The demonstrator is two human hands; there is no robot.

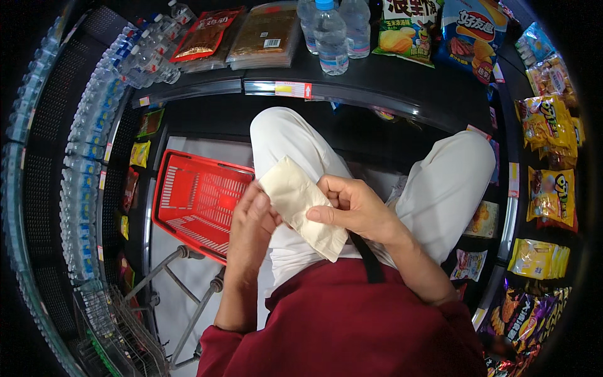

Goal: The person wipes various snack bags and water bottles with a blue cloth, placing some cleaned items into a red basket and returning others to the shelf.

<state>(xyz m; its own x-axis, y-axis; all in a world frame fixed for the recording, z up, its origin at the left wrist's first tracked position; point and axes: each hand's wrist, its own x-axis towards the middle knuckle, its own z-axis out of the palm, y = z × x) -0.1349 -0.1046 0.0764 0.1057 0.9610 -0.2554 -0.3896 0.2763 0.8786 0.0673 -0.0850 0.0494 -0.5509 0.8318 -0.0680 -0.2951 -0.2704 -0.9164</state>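
Note:
A folded cream paper tissue (pixel 294 188) lies across my hands, above my lap in white trousers. My right hand (pixel 355 207) grips its right side, thumb flat on top and the other fingers curled at the edge. At the tissue's left edge is my left hand (pixel 252 214), slightly blurred, with its fingers curled in against the paper. Part of the left fingertips is hidden behind the tissue. A red plastic shopping basket (pixel 205 162) stands beyond my left hand, beside my knee.
Before my knees runs a black store shelf (pixel 358 77) with water bottles (pixel 332 45), brown packaged goods (pixel 266 33) and chip bags (pixel 410 35). Snack packs (pixel 549 195) line the right shelves. At left are stacked bottled water (pixel 85 188) and a metal cart frame (pixel 181 282).

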